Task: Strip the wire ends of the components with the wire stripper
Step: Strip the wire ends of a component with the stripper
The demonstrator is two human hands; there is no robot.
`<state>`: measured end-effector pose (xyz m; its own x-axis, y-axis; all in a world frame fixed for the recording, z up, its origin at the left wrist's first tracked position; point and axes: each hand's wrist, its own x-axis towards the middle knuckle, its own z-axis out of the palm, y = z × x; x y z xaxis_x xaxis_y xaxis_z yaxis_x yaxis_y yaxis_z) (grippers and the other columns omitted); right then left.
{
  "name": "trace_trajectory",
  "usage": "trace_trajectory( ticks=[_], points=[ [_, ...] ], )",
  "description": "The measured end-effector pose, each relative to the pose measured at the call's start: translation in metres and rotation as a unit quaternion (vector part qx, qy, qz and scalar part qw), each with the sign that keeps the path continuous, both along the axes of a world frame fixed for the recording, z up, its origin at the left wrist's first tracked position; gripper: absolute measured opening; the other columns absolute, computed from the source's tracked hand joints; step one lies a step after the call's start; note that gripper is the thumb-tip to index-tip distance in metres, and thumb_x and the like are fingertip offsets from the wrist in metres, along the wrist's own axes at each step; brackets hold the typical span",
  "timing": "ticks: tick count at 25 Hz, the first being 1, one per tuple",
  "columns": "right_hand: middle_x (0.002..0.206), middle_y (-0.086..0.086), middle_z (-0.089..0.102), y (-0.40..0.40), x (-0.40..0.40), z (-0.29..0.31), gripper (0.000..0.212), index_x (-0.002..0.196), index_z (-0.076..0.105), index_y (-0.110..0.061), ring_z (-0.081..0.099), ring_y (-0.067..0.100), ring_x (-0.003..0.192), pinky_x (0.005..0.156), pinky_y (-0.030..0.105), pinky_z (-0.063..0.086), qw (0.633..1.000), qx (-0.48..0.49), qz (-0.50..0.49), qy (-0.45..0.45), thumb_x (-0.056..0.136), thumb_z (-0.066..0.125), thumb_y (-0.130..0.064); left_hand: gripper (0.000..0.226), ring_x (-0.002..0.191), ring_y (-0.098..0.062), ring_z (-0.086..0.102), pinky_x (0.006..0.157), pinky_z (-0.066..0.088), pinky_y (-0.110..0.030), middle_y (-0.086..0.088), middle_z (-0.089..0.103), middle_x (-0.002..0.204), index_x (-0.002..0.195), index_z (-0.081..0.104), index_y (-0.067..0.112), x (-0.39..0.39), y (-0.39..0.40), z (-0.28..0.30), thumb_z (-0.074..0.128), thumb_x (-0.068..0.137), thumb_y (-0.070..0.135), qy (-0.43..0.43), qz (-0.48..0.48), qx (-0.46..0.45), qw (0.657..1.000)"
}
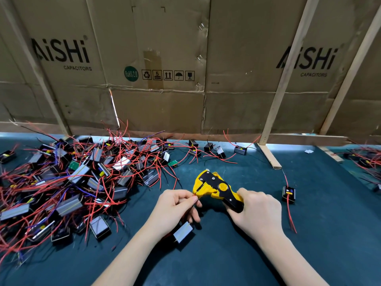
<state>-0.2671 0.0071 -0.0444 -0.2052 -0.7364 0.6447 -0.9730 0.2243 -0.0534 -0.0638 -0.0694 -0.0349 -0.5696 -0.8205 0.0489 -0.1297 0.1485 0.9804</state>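
Both hands meet low in the centre of the frame: the right hand (255,211) is wrapped around the black handles of the yellow wire stripper (216,187), whose head points up and left, while the left hand (175,207) pinches a thin red wire (193,195) between thumb and fingertips and holds its end at the stripper's jaws. Behind them a cardboard wall (165,104) printed "AiSHi CAPACITORS" fills the upper half, braced by pale wooden battens (288,79). Below it lies the dark teal table mat (237,254). A big tangled pile of components (78,178) with red and purple leads covers the left of the frame. One grey component (183,232) hangs just under the left hand. A single black component (288,195) with a red lead sits apart at right.
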Motion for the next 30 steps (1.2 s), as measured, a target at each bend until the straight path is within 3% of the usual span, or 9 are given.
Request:
trace_trajectory(
  ticks=[4, 9, 15, 19, 22, 24, 26, 28, 30],
  points=[
    [0.045, 0.001, 0.054, -0.001, -0.001, -0.003, 0.045, 0.054, 0.054, -0.014, 0.052, 0.030, 0.040, 0.045, 0.024, 0.026, 1.000, -0.006, -0.004, 0.004, 0.048, 0.092, -0.038, 0.026, 0.052, -0.017, 0.057, 0.053, 0.042, -0.013, -0.017, 0.071, 0.065, 0.083, 0.070, 0.000, 0.000, 0.000, 0.000, 0.054, 0.099, 0.012, -0.001, -0.001, 0.000, 1.000],
    [0.067, 0.001, 0.058, 0.000, -0.004, 0.001, 0.047, 0.079, 0.064, -0.011, 0.059, 0.030, 0.062, 0.056, 0.035, 0.044, 0.998, -0.067, 0.011, 0.012, 0.057, 0.085, -0.046, 0.026, 0.050, -0.018, 0.057, 0.053, 0.043, -0.015, -0.016, 0.071, 0.063, 0.081, 0.071, 0.007, 0.002, 0.001, -0.001, 0.054, 0.098, 0.017, -0.023, -0.018, 0.000, 1.000],
    [0.068, 0.001, 0.057, -0.002, -0.003, -0.003, 0.047, 0.079, 0.063, -0.011, 0.057, 0.031, 0.063, 0.058, 0.037, 0.042, 0.999, -0.045, -0.002, 0.017, 0.058, 0.084, -0.047, 0.026, 0.052, -0.019, 0.057, 0.054, 0.044, -0.019, -0.012, 0.070, 0.061, 0.082, 0.070, 0.012, 0.001, 0.002, -0.001, 0.054, 0.100, 0.022, -0.025, -0.018, -0.027, 0.999],
    [0.068, 0.000, 0.056, -0.003, -0.006, -0.005, 0.048, 0.079, 0.060, -0.013, 0.057, 0.030, 0.064, 0.060, 0.036, 0.041, 0.999, -0.040, -0.009, 0.003, 0.057, 0.084, -0.049, 0.017, 0.055, -0.012, 0.053, 0.060, 0.046, -0.021, -0.001, 0.067, 0.063, 0.084, 0.069, 0.019, 0.006, -0.001, 0.003, 0.061, 0.095, 0.030, -0.089, -0.021, -0.077, 0.993],
    [0.076, 0.001, 0.059, -0.001, -0.008, -0.003, 0.050, 0.084, 0.063, -0.015, 0.057, 0.031, 0.073, 0.066, 0.039, 0.041, 0.999, -0.036, -0.032, -0.019, 0.059, 0.083, -0.053, 0.015, 0.056, -0.007, 0.056, 0.062, 0.047, -0.017, -0.002, 0.071, 0.067, 0.085, 0.072, 0.018, 0.018, -0.006, 0.009, 0.062, 0.095, 0.025, -0.120, -0.068, -0.075, 0.988],
    [0.088, 0.000, 0.060, -0.001, -0.007, 0.000, 0.048, 0.092, 0.066, -0.022, 0.057, 0.029, 0.083, 0.074, 0.040, 0.041, 0.994, -0.052, -0.043, -0.083, 0.064, 0.080, -0.057, 0.020, 0.056, -0.011, 0.057, 0.061, 0.047, -0.018, -0.006, 0.071, 0.068, 0.085, 0.073, 0.014, 0.021, -0.008, 0.011, 0.059, 0.097, 0.020, -0.117, -0.075, -0.061, 0.988],
    [0.087, -0.009, 0.060, 0.000, -0.005, 0.005, 0.034, 0.095, 0.064, -0.033, 0.057, 0.018, 0.084, 0.076, 0.036, 0.043, 0.962, -0.066, 0.024, -0.265, 0.071, 0.077, -0.054, 0.023, 0.056, -0.014, 0.058, 0.058, 0.044, -0.016, -0.008, 0.071, 0.068, 0.087, 0.073, 0.011, 0.018, -0.007, 0.010, 0.055, 0.099, 0.020, -0.100, -0.066, -0.043, 0.992],
    [0.073, -0.007, 0.058, -0.001, -0.001, 0.008, 0.022, 0.097, 0.062, -0.035, 0.055, 0.013, 0.072, 0.070, 0.030, 0.044, 0.864, -0.062, 0.126, -0.484, 0.081, 0.072, -0.047, 0.024, 0.055, -0.015, 0.057, 0.055, 0.042, -0.015, -0.009, 0.071, 0.068, 0.089, 0.072, 0.009, 0.015, -0.006, 0.007, 0.054, 0.100, 0.020, -0.092, -0.055, -0.036, 0.994],
    [0.077, 0.010, 0.061, -0.003, -0.001, 0.005, 0.013, 0.098, 0.062, -0.032, 0.055, 0.021, 0.070, 0.072, 0.034, 0.045, 0.788, -0.069, 0.144, -0.594, 0.088, 0.069, -0.035, 0.024, 0.053, -0.015, 0.057, 0.053, 0.042, -0.014, -0.010, 0.071, 0.067, 0.089, 0.072, 0.008, 0.014, -0.007, 0.005, 0.054, 0.100, 0.018, -0.079, -0.048, -0.032, 0.995]
  ],
)
